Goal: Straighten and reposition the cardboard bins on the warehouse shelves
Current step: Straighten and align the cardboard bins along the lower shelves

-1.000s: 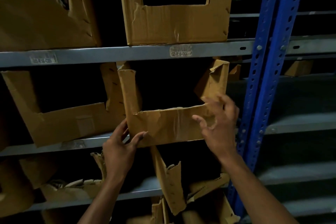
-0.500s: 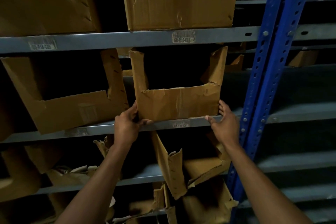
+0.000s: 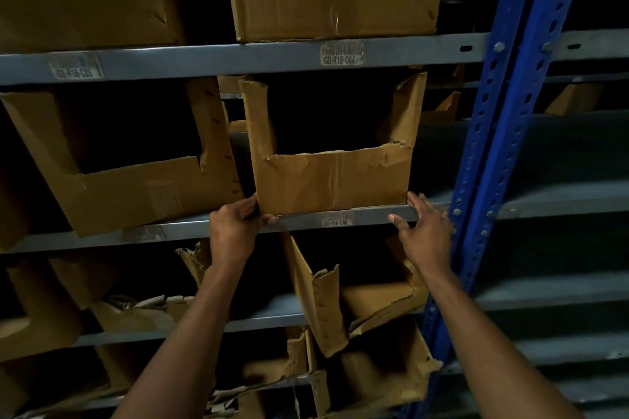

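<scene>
Head view. Torn cardboard bin point(image 3: 332, 180) seated upright on grey shelf beam point(image 3: 340, 219), frame centre. Lower left corner of bin gripped by left hand point(image 3: 235, 230), fingers curled. Right hand point(image 3: 423, 235) held at lower right corner, fingers extended, nothing grasped. Blue upright point(image 3: 490, 163) seen at right.

The single head-worn camera looks forward and slightly upward from close in front of the grey metal shelf rack point(image 3: 211, 59), its wide angle taking in several tiers and the blue perforated steel upright point(image 3: 490, 160) at the rack's right edge.
</scene>
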The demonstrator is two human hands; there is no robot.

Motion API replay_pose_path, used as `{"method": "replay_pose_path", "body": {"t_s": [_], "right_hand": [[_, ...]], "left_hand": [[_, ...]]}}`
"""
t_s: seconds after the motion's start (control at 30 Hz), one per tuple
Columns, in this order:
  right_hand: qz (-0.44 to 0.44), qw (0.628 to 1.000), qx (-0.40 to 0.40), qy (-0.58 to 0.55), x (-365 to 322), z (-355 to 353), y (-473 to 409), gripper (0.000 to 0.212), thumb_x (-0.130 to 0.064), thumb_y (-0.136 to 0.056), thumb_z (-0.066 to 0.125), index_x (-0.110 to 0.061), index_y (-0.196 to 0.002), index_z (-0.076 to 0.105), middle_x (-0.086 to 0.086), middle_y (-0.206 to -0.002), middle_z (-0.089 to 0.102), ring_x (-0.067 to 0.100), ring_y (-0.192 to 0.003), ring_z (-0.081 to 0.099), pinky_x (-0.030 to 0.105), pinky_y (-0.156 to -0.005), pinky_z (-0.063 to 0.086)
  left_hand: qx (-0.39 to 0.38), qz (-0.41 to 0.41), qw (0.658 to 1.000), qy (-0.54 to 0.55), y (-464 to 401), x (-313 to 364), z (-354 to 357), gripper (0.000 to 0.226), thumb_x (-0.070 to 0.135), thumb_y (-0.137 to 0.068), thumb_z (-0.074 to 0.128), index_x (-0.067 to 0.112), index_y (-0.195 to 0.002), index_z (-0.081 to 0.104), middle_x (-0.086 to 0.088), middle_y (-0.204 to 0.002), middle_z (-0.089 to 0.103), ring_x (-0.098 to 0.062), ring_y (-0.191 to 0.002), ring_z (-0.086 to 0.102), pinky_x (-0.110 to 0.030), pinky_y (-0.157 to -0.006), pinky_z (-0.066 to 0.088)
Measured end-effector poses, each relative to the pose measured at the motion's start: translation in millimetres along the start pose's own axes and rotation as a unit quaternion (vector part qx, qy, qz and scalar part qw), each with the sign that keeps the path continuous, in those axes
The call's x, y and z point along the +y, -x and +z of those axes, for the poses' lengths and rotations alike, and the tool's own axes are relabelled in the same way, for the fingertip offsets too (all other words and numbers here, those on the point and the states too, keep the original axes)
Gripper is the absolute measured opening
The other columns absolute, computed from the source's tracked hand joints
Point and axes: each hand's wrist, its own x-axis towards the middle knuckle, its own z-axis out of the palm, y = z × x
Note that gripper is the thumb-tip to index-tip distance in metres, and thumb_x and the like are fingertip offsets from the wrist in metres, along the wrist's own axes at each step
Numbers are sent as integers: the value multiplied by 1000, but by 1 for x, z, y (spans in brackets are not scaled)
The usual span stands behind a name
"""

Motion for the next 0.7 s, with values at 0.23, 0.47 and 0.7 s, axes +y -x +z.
{"method": "replay_pose_path", "body": {"t_s": [0.23, 0.47, 0.7], "right_hand": [[27, 998, 7, -52, -3, 0, 2, 64, -36, -91, 77, -24, -149, 54, 7, -155, 51, 25, -145, 43, 54, -121, 31], [41, 993, 40, -101, 0, 8, 2, 63, -38, -83, 84, -24, -140, 63, 6, -147, 58, 24, -139, 50, 54, -116, 40], [55, 985, 86, -139, 0, 11, 4, 57, -34, -77, 89, -25, -130, 71, 1, -138, 64, 18, -132, 54, 48, -113, 39]], "left_hand": [[-39, -23, 999, 21, -7, -4, -6, 47, 22, -86, 84, 7, -129, 74, 6, -106, 80, -10, -91, 76, -40, -73, 68], [-63, -24, 998, -5, -20, -10, -5, 31, 16, -89, 84, 12, -120, 80, 1, -104, 80, -11, -88, 75, -37, -62, 67], [-43, 31, 998, -45, -26, -17, -7, 42, 18, -80, 92, 9, -118, 79, -3, -111, 80, -9, -98, 76, -36, -90, 63]]}}
